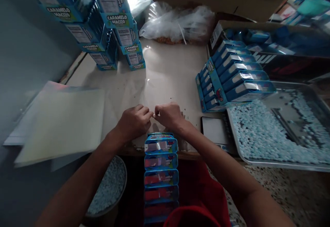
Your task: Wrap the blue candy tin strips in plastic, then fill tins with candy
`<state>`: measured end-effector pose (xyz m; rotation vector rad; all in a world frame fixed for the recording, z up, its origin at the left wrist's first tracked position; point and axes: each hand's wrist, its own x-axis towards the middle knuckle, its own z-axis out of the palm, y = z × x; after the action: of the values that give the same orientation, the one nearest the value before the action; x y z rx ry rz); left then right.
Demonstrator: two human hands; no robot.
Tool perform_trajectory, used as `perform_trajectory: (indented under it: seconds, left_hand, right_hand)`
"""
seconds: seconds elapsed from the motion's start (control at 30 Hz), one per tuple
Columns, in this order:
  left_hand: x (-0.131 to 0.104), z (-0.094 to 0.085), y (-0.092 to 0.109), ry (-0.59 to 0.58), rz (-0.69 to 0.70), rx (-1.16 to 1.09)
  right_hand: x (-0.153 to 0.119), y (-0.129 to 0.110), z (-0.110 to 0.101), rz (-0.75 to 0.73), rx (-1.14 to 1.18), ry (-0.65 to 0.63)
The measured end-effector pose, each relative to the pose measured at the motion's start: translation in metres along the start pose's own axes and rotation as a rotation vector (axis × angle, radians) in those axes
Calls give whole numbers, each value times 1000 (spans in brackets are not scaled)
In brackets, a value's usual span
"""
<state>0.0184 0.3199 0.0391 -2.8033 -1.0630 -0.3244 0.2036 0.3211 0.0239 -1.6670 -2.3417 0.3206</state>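
My left hand and my right hand meet above the near part of the table, fingertips pinched almost together. Whatever lies between the fingertips is too small to make out. Just below them, a row of blue candy boxes runs from the table's edge toward my body, with strips of shine across their faces. Faint glossy reflections show on the tabletop beyond my hands.
Display boxes of candy stand stacked at back left. Paper sheets lie at left, above a bucket of pale blue candies. On the right are a filled display box, a small scale and a metal candy tray. Behind sits a plastic bag.
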Motion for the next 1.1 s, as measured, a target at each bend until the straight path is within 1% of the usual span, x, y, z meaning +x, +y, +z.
perform_trajectory:
  seconds: [0.07, 0.13, 0.17, 0.23, 0.3, 0.33, 0.4, 0.47, 0.53, 0.6, 0.67, 0.73, 0.77, 0.83, 0.9, 0.93, 1.0, 1.03, 1.1]
  left_hand:
    - [-2, 0, -3, 46, -76, 68]
    - [-6, -3, -7, 55, -169, 119]
    - [-10, -5, -9, 33, -215, 129]
    - [-18, -8, -11, -63, -268, 105]
    - [-29, -8, -8, -153, -237, 25]
    - [-34, -7, -5, -161, -205, -15]
    - [-43, -6, 5, -120, -145, -58]
    - [-48, -5, 16, -87, -105, -57]
    - [-49, -5, 23, -114, -85, -50]
    - [-47, -7, 25, -157, -98, -87]
    - [-42, -11, 21, -180, -131, -138]
    - [-37, -20, 17, -180, -132, -161]
    - [-35, -26, 16, -163, -122, -166]
    - [-34, -40, 17, -81, -121, -180]
    - [-37, -55, 25, 11, -152, -193]
    - [-40, -62, 32, 59, -189, -190]
    - [-46, -72, 48, 144, -307, -177]
    - [-49, -75, 57, 184, -378, -181]
    - [-52, -76, 74, 265, -529, -202]
  right_hand:
    - [1, -2, -2, -83, -35, 16]
    - [-3, -2, -5, -149, -80, 15]
    - [-6, -1, -8, -159, -100, -3]
    - [-16, 4, -13, -150, -125, -58]
    - [-29, 14, -16, -130, -120, -100]
    - [-36, 19, -17, -122, -101, -108]
    - [-50, 30, -16, -101, -33, -105]
    - [-64, 36, -12, -69, 53, -97]
    - [-75, 37, -8, -16, 133, -101]
    - [-80, 34, -8, 48, 217, -134]
    - [-79, 31, -13, 99, 311, -172]
    - [-76, 28, -26, 118, 372, -194]
    - [-74, 26, -34, 122, 380, -195]
    - [-72, 20, -55, 131, 373, -185]
    - [-76, 10, -77, 124, 364, -156]
    - [-79, 3, -87, 118, 352, -129]
    - [-89, -12, -101, 125, 308, -47]
    - [-94, -19, -104, 138, 286, 4]
    - [-105, -33, -102, 176, 276, 124]
